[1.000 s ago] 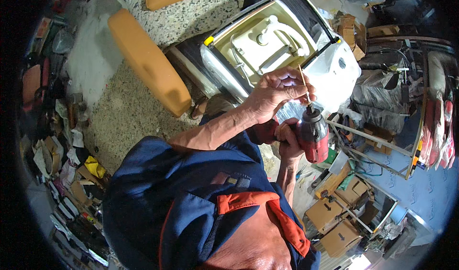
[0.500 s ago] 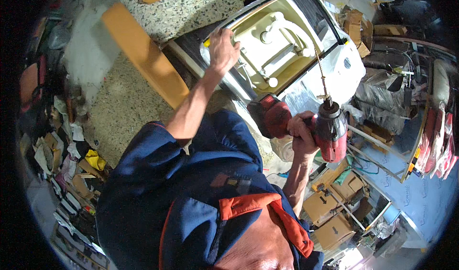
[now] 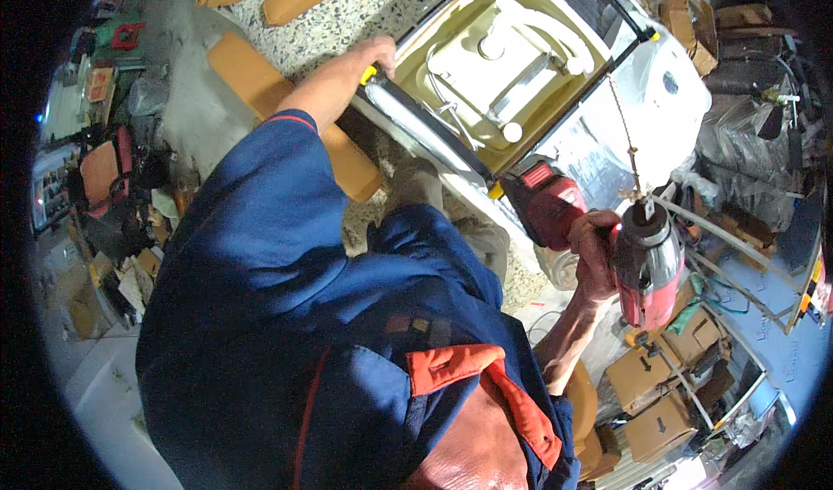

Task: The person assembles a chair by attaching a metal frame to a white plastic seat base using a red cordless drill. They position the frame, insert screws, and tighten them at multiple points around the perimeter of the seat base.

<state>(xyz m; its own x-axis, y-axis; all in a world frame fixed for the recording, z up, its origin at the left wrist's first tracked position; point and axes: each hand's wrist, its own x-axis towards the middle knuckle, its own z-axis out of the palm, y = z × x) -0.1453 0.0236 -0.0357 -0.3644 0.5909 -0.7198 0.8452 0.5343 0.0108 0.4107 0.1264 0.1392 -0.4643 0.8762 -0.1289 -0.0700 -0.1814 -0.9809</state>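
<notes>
My right hand [image 3: 594, 251] is wrapped round the grip of a red cordless drill [image 3: 646, 273]. A long, thin, spiral bit [image 3: 626, 134] sticks out of its chuck toward the far side. Ahead of me stands a black-edged unit [image 3: 447, 147] with a cream basin [image 3: 451, 74] in it. White tubular fittings [image 3: 542, 39] lie inside the basin. At the unit's left corner, my left hand [image 3: 377, 55] curls its fingers over the edge, beside a yellow corner piece [image 3: 369, 75]. Those fingertips are partly hidden.
Tan padded boards [image 3: 252, 74] lie to the left and behind the unit, near a speckled slab [image 3: 347, 17]. Clear plastic wrap [image 3: 590, 156] covers the unit's right side. Cardboard boxes [image 3: 646, 377] and a metal frame [image 3: 737, 238] stand at the right.
My left hand has shifted left and outward along the unit's corner. The drill, still in my right hand, appears farther right and lower. The whole view has shifted.
</notes>
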